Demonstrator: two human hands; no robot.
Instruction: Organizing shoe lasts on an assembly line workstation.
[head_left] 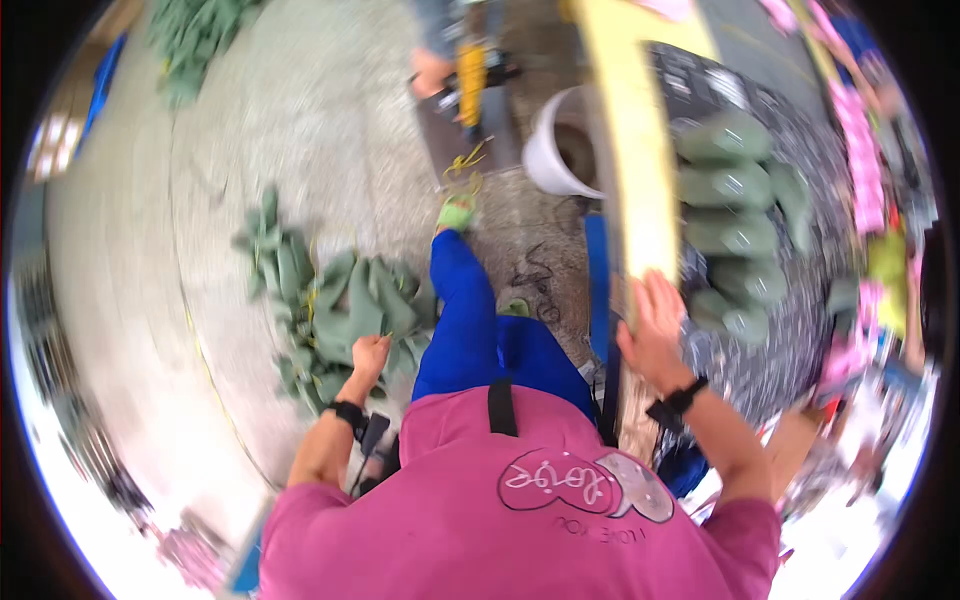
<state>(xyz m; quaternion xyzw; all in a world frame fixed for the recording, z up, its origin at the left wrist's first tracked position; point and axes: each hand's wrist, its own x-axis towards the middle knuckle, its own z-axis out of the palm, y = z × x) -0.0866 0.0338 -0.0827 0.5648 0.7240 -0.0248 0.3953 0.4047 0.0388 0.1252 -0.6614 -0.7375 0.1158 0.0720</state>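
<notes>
Cloth pile [347,318], green, lies left of the yellow table edge [640,150]; our curled left hand [371,352] is nearer, whether clamped on it we cannot tell; our right hand [655,325] rests open on that edge.

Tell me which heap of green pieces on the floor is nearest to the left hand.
The heap left of the blue trousers, which the left hand overlaps in view; the other heap lies well apart, at the picture's upper left.

Heap [355,305] on floor [210,250] left, bucket [548,150] beside table [645,180] at right
</notes>
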